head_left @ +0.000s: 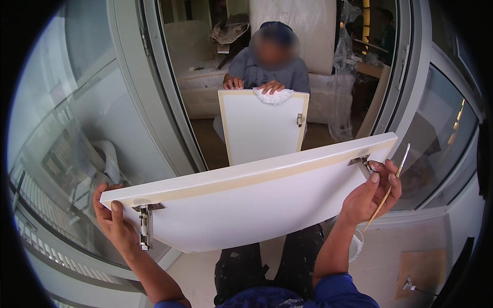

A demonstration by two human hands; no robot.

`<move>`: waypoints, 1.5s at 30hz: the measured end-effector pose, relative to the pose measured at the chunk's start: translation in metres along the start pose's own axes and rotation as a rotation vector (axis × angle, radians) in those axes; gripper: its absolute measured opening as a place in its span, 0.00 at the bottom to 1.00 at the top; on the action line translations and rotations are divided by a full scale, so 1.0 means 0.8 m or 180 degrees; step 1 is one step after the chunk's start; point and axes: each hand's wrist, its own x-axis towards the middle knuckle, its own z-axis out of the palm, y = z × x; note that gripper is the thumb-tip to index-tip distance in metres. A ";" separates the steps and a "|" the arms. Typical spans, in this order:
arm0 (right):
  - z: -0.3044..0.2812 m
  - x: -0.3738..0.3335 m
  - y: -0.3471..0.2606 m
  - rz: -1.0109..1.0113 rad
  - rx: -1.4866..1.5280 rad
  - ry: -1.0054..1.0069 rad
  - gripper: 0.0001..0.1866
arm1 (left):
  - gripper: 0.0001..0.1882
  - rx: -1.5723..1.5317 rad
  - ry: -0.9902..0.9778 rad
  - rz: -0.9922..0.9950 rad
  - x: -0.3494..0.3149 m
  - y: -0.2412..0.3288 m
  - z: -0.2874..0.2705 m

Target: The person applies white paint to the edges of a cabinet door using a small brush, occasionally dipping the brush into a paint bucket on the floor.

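Observation:
A white cabinet door (257, 197) with beige tape along its edge spans the space before me, tilted, its right end higher. My left hand (115, 220) grips its left end, thumb on the inner face beside a metal hinge (146, 226). At the other end my right hand (367, 197) has its fingertips by a second hinge (361, 161). That hand also holds a thin wooden-handled paintbrush (386, 197) between its fingers, white tip upward. How firmly it bears on the door I cannot tell.
Across from me a person (272, 56) holds another taped white door (262, 128) with a white cloth (273, 96) on its top edge. Sliding-door frames (154, 87) flank us. On the floor to the right are a cup (355, 246) and a brown sheet (421, 269).

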 end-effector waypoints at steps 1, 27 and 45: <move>-0.001 0.001 0.000 -0.0013 -0.0006 -0.0001 0.18 | 0.28 0.0003 -0.0035 -0.0002 0.001 0.000 0.001; 0.011 0.011 -0.002 0.0134 0.0015 -0.0053 0.17 | 0.25 0.0462 0.0338 -0.0004 -0.011 0.019 0.007; 0.008 0.006 0.013 0.0143 -0.0025 -0.0048 0.17 | 0.31 0.2774 0.0533 0.2511 -0.092 -0.002 0.029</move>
